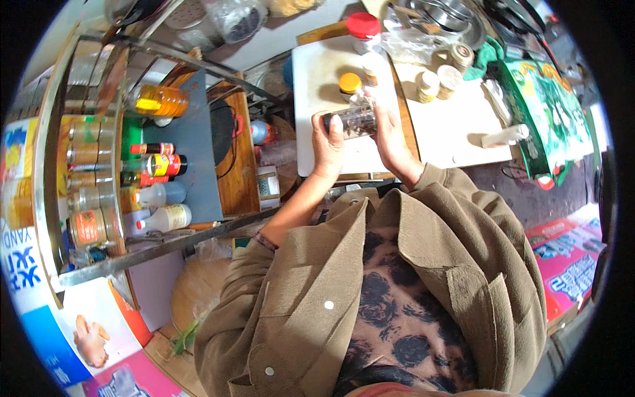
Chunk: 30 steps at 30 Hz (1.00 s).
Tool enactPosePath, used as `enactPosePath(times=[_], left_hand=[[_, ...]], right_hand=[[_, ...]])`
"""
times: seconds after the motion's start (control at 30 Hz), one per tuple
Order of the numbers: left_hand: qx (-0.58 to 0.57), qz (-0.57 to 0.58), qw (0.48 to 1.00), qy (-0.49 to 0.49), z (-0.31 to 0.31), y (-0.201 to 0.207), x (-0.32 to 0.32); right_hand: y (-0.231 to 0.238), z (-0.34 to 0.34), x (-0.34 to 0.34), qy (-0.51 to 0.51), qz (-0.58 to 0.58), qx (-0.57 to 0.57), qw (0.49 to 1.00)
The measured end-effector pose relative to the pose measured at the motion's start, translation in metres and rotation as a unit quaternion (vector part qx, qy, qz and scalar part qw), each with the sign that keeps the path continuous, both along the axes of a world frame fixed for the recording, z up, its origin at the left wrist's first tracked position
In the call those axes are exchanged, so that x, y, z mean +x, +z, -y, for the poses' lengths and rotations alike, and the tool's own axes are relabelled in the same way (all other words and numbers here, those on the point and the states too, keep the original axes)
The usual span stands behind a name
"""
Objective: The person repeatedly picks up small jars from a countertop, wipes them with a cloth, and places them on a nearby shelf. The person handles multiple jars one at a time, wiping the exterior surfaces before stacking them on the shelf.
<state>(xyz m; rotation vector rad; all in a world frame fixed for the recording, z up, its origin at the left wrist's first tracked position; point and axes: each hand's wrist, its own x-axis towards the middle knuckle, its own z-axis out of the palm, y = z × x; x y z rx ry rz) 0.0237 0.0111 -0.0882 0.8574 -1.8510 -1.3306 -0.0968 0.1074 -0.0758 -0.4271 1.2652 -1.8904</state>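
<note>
Worktop (436, 126) spreads across the upper right, white board (317, 76) beside it, upper centre. Above the board now, left hand (329, 147) curls round the dark-capped end of a clear jar (357, 124), tipped sideways; right hand (395, 140) meets its other end, grip unclear. Partway, I'd judge: jar up, cap seemingly on, not yet set down. Bare board opens frame-left; yellow-lidded jar (349, 84) crowds above.

Right end of the clear jar (358, 124) out of my remote sight against the right hand (395, 140), dark contents indistinct.
</note>
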Motion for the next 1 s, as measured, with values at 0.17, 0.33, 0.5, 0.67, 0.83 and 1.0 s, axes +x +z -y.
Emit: enactPosePath(times=[0.17, 0.33, 0.5, 0.67, 0.83, 1.0], left_hand=[[0.073, 0.007, 0.993, 0.095, 0.015, -0.001, 0.008], [0.048, -0.001, 0.987, 0.156, 0.049, 0.035, 0.029], [-0.128, -0.079, 0.972, 0.178, 0.108, 0.148, 0.082], [-0.192, 0.048, 0.939, 0.281, 0.18, 0.3, 0.18], [-0.158, 0.179, 0.859, 0.452, 0.262, 0.38, 0.277], [-0.128, 0.405, 0.72, 0.548, 0.356, 0.403, 0.354]], right_hand=[[0.01, 0.01, 0.01, -0.007, -0.294, 0.001, 0.956], [0.049, 0.003, -0.003, 0.176, -0.29, -0.004, 0.941], [0.05, -0.007, -0.007, 0.331, -0.298, 0.001, 0.895], [0.005, 0.013, -0.005, 0.228, -0.052, 0.035, 0.972], [-0.03, 0.022, -0.009, 0.265, -0.011, 0.05, 0.963], [-0.048, 0.025, 0.008, 0.277, -0.018, 0.069, 0.958]])
